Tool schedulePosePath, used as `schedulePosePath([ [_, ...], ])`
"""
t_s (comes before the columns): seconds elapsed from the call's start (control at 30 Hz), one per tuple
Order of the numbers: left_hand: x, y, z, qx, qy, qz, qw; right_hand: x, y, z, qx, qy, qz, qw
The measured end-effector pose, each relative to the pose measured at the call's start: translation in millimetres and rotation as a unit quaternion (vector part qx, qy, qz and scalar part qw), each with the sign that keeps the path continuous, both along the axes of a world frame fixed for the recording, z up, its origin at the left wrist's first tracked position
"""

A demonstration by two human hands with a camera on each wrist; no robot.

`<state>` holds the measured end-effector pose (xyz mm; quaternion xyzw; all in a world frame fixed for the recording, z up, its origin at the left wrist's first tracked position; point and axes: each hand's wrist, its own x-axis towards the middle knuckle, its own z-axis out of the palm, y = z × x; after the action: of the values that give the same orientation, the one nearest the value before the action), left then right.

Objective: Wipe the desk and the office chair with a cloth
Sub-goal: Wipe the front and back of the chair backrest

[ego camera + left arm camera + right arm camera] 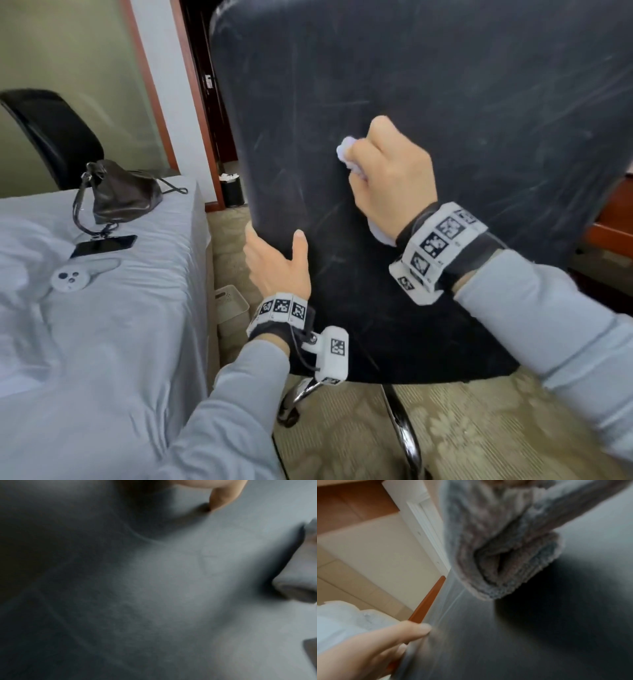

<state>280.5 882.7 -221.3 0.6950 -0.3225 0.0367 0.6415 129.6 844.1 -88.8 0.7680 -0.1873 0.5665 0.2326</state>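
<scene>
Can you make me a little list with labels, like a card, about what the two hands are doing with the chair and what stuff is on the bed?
Right hand: grips a pale fluffy cloth, pressing it on the chair back
Left hand: grips the left edge of the big black scuffed office chair back
Chair surface: pale scratches and smears
White-sheeted bed: dark leather bag, black phone, white controller
Desk: only a brown edge at right, hard to tell

A bed (113,342) with a pale grey sheet is carrying a dark leather bag (123,193), a black phone (104,245) and a white controller (80,274). The office chair (428,171) is standing on patterned carpet (479,428).
</scene>
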Motion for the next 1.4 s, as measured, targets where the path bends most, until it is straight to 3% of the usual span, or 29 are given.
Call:
schedulePosePath([
  [0.07, -1, 1, -7, 0.020, -0.040, 0.015, 0.999, 10, 3, -35, 0.031, 0.084, -0.030, 0.996],
  [0.17, -6, 3, -9, 0.019, -0.063, 0.029, 0.997, 17, 6, -93, 0.034, 0.260, -0.021, 0.965],
  [0.23, -12, 5, -8, 0.017, -0.076, 0.026, 0.997, 11, 5, -98, 0.032, 0.278, -0.023, 0.960],
  [0.33, -17, 5, -11, 0.020, -0.083, 0.025, 0.996, -1, 9, -52, 0.031, 0.199, -0.042, 0.979],
  [0.43, -21, 5, -12, 0.030, -0.077, 0.031, 0.996, -1, 13, 26, -0.042, 0.034, -0.016, 0.998],
  [0.53, -25, 5, -14, 0.024, -0.074, 0.029, 0.997, 18, 19, 64, -0.088, -0.079, 0.038, 0.992],
  [0.7, -24, 7, -12, 0.024, -0.083, 0.031, 0.996, 30, 23, -14, -0.024, 0.106, -0.009, 0.994],
  [0.77, -24, 7, -11, 0.029, -0.089, 0.032, 0.995, 15, 15, -13, -0.014, 0.114, -0.012, 0.993],
  [0.93, -28, 7, -10, 0.038, -0.085, 0.040, 0.995, 2, 9, 21, -0.026, -0.019, 0.037, 0.999],
  [1.1, -28, 7, -13, 0.033, -0.092, 0.046, 0.994, -13, 13, -71, 0.038, 0.159, -0.008, 0.987],
  [1.17, -30, 7, -13, 0.033, -0.090, 0.050, 0.994, -30, 7, -75, 0.052, 0.187, -0.030, 0.980],
  [1.23, -37, 7, -12, 0.025, -0.076, 0.060, 0.995, -49, 2, -46, 0.060, 0.140, -0.065, 0.986],
  [1.3, -46, 7, -11, 0.010, -0.071, 0.074, 0.995, -72, -4, -5, 0.033, 0.023, -0.064, 0.997],
  [1.33, -52, 7, -9, 0.002, -0.087, 0.083, 0.993, -81, -8, 10, 0.014, -0.032, -0.052, 0.998],
  [1.4, -63, 8, -6, 0.004, -0.168, 0.093, 0.981, -89, -9, 18, 0.013, -0.064, -0.050, 0.997],
])
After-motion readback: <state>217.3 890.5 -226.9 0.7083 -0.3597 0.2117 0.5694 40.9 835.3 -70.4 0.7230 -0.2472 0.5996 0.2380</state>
